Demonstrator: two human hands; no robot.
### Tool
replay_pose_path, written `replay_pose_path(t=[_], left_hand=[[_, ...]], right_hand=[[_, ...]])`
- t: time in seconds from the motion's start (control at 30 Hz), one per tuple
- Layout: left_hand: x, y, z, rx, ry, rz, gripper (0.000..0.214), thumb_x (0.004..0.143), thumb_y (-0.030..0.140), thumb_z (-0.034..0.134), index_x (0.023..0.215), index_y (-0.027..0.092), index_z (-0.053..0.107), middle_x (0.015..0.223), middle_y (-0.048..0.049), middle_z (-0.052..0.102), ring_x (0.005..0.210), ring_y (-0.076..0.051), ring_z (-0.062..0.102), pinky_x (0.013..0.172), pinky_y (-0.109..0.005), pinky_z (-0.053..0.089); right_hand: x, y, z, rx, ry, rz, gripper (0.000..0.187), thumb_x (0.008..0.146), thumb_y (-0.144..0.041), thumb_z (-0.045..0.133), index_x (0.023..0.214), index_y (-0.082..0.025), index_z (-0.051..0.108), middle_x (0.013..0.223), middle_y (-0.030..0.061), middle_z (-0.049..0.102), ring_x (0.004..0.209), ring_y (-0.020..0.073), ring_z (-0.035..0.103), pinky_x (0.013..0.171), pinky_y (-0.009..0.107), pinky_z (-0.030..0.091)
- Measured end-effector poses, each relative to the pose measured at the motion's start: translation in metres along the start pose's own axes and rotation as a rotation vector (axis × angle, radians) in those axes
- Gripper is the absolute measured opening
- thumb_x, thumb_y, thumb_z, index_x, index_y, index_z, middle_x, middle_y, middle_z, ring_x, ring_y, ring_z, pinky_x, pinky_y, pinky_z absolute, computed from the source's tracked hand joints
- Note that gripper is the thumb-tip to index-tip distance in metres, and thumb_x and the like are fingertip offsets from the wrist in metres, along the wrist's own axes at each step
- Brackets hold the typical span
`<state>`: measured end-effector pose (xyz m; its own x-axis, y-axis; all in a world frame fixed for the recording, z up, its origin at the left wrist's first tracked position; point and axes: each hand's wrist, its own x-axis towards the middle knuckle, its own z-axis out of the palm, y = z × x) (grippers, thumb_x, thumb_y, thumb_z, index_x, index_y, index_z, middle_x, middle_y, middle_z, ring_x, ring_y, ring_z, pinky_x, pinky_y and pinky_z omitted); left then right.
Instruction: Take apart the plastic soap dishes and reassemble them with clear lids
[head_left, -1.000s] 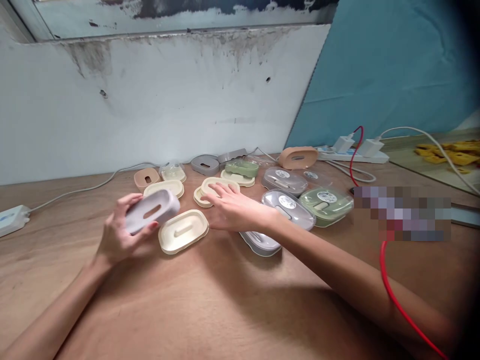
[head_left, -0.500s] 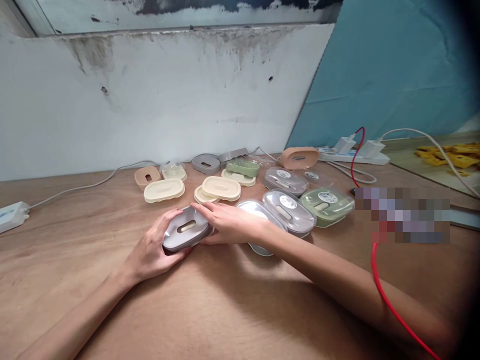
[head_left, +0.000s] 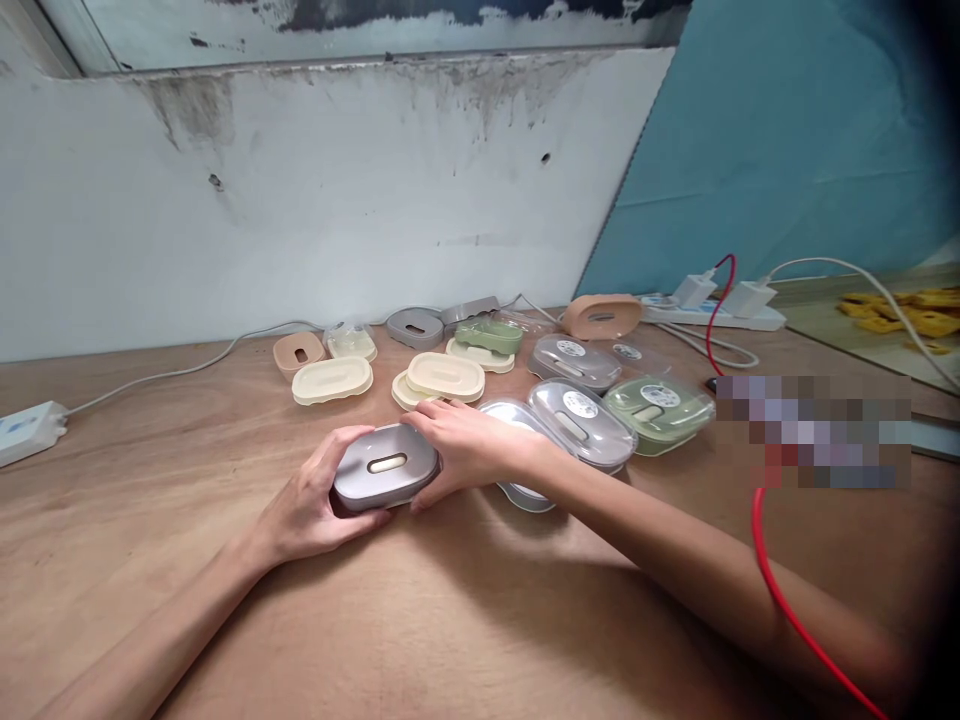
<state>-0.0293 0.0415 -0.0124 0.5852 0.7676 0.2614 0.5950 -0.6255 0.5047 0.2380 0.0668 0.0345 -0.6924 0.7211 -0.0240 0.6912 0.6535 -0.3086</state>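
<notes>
Between my two hands is a grey oval plastic box (head_left: 361,482) with a slot in its top and a pale cream piece showing inside the slot. My left hand (head_left: 311,505) curves around its left end, thumb along the near side and fingers at the far left. At the right end my right hand (head_left: 469,445) grips it, with fingers over the far right edge and thumb at the near right corner. The box's underside is hidden. Just beyond it lie stacked cream oval trays (head_left: 446,377). A grey box with a clear lid (head_left: 581,425) stands right of my right hand.
Another cream tray (head_left: 332,380) and a peach slotted shell (head_left: 298,353) lie at the back left. A green lidded box (head_left: 660,415) and a peach shell (head_left: 602,316) are to the right. A red cable (head_left: 787,600) crosses the right side near a power strip (head_left: 739,315).
The grey box has shifted slightly right and towards me and sits more level. My right thumb has come round to its near right corner.
</notes>
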Motion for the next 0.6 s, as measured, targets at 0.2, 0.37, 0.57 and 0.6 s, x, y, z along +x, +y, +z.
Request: replay_pose_path(t=[0.2, 0.37, 0.57, 0.6], left_hand=[[-0.001, 0.001, -0.002, 0.019, 0.010, -0.027, 0.076, 0.087, 0.049, 0.073, 0.149, 0.028, 0.035, 0.142, -0.0103, 0.059, 0.123, -0.028, 0.065, 0.102, -0.040, 0.057], [0.000, 0.003, -0.004, 0.092, -0.003, 0.034, 0.073, 0.089, 0.047, 0.071, 0.149, 0.026, 0.035, 0.143, -0.0123, 0.057, 0.125, -0.030, 0.064, 0.101, -0.040, 0.057], [0.009, -0.007, -0.014, 0.041, -0.102, 0.196, 0.078, 0.083, 0.067, 0.070, 0.143, 0.025, 0.044, 0.140, -0.0138, 0.059, 0.126, -0.033, 0.061, 0.103, -0.042, 0.054], [0.014, -0.010, -0.019, 0.011, -0.118, 0.210, 0.078, 0.084, 0.075, 0.061, 0.141, 0.024, 0.048, 0.138, -0.0139, 0.060, 0.125, -0.033, 0.062, 0.102, -0.043, 0.054]], right_hand=[[0.000, -0.007, 0.000, -0.012, -0.014, 0.036, 0.078, 0.078, -0.066, 0.077, 0.129, -0.011, 0.059, 0.125, 0.0204, 0.064, 0.110, 0.0365, 0.063, 0.093, 0.046, 0.051], [-0.001, -0.012, -0.003, -0.103, 0.002, 0.041, 0.074, 0.078, -0.068, 0.077, 0.118, -0.008, 0.062, 0.120, 0.0208, 0.066, 0.110, 0.0360, 0.064, 0.094, 0.045, 0.050], [-0.007, -0.015, -0.001, 0.013, 0.029, -0.045, 0.088, 0.080, -0.073, 0.070, 0.134, -0.007, 0.056, 0.128, 0.0225, 0.064, 0.114, 0.0361, 0.064, 0.094, 0.045, 0.051], [-0.007, -0.015, 0.000, 0.067, 0.022, -0.073, 0.089, 0.080, -0.073, 0.070, 0.139, -0.009, 0.053, 0.129, 0.0207, 0.064, 0.113, 0.0347, 0.064, 0.092, 0.043, 0.052]])
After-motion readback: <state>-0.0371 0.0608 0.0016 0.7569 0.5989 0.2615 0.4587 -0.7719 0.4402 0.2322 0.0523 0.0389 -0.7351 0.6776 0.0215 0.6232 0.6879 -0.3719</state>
